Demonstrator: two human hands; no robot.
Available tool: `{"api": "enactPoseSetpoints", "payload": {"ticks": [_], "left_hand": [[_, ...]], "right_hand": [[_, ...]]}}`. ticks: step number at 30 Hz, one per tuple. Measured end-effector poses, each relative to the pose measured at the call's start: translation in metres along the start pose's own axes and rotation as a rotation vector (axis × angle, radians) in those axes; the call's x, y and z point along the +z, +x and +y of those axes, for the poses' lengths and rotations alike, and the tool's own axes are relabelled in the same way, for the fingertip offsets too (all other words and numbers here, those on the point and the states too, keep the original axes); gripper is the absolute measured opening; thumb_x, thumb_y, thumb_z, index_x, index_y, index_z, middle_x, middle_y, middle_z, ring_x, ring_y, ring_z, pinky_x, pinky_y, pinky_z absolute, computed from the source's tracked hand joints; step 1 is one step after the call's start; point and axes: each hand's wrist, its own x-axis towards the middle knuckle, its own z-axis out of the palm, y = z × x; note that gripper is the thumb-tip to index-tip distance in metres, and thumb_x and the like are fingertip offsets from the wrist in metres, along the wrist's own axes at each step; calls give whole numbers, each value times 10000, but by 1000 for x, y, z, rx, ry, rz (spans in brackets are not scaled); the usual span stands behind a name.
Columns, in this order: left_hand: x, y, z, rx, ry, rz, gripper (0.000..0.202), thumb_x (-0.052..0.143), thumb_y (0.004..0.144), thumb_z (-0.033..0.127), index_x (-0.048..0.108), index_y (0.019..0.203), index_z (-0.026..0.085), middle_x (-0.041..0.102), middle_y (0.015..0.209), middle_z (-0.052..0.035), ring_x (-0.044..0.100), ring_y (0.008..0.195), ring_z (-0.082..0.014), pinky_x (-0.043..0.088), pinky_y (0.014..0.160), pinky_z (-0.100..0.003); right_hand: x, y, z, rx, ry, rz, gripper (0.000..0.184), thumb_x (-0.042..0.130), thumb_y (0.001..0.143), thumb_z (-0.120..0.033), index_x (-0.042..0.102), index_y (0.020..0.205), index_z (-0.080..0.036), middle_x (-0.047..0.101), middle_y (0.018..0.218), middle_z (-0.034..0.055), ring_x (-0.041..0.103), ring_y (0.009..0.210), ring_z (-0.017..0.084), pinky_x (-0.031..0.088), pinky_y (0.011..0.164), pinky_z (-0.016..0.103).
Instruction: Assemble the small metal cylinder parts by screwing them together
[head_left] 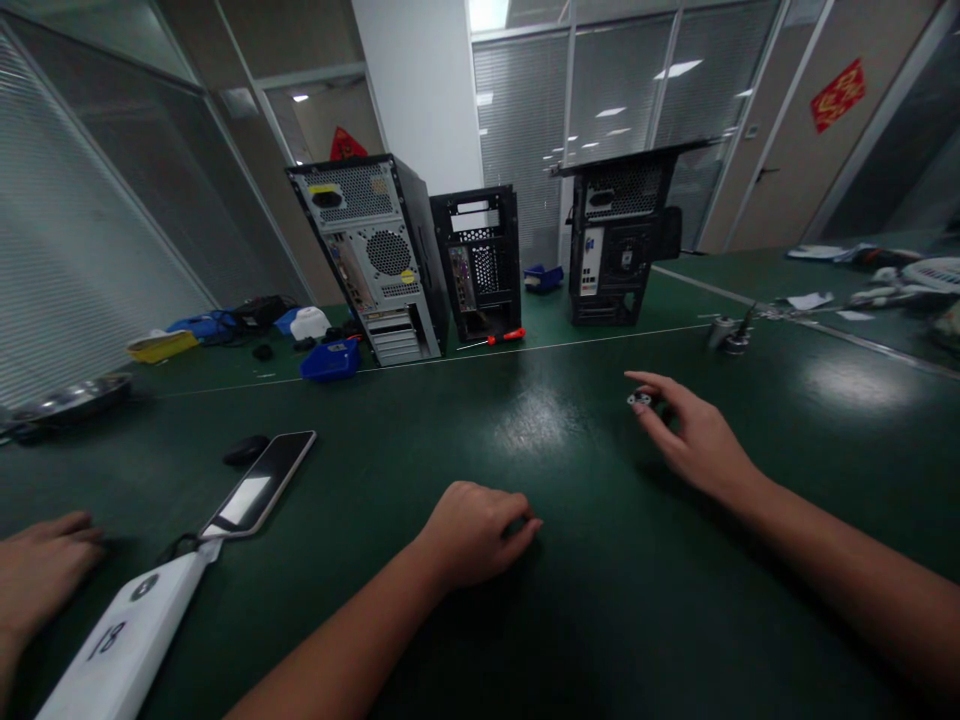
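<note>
Small silvery part (pixel 639 399) — too tiny for us to identify — sits pinched at the fingertips of our right hand (pixel 694 432); our left hand (pixel 476 528) curls over the green table (pixel 375 470) — palm hidden, grip we can't tell.

Right hand (pixel 697 437): small metallic part (pixel 639 399) at fingertips | left hand (pixel 476 530): loosely curled, near middle, green table (pixel 577 630) | phone (pixel 264 482): left | another person's hand (pixel 46 562): near left | red-handled screwdriver (pixel 508 337): far, before black computer case (pixel 454 240)

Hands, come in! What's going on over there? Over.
Left hand loosely curled, contents hidden. Right hand pinching small metallic part. Metal cylinder beyond right hand, not touching.
</note>
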Motion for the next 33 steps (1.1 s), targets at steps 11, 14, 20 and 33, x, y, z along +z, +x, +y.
{"api": "enactPoseSetpoints", "payload": {"ticks": [11,14,20,33], "left_hand": [[2,-1,-1,9,-8,17,229,466,957,344,652,943,212,690,766,-1,633,645,-136,437,606,-254],[1,-2,-1,16,-11,19,229,465,957,343,651,945,211,692,769,-5,633,646,-134,433,602,-249],[0,-2,-1,7,-9,9,231,467,956,351,650,942,211,689,763,-2,625,645,-137,423,604,-252],[-2,-1,1,-13,-12,0,226,472,953,346,654,944,212,687,765,1,624,645,-141,437,632,-262]], "right_hand": [[-6,7,60,256,-116,35,423,514,856,-517,664,1084,-195,684,1032,112,627,823,248,485,716,385],[-3,7,60,261,-123,-51,376,524,851,-511,688,1016,-215,698,1004,89,635,806,242,487,726,397],[0,7,56,190,-140,-91,353,531,857,-481,693,1046,-230,700,1055,75,650,864,247,499,769,413],[-1,7,59,295,-175,-44,398,517,852,-533,679,1048,-226,715,992,83,663,815,250,483,707,386]]}}
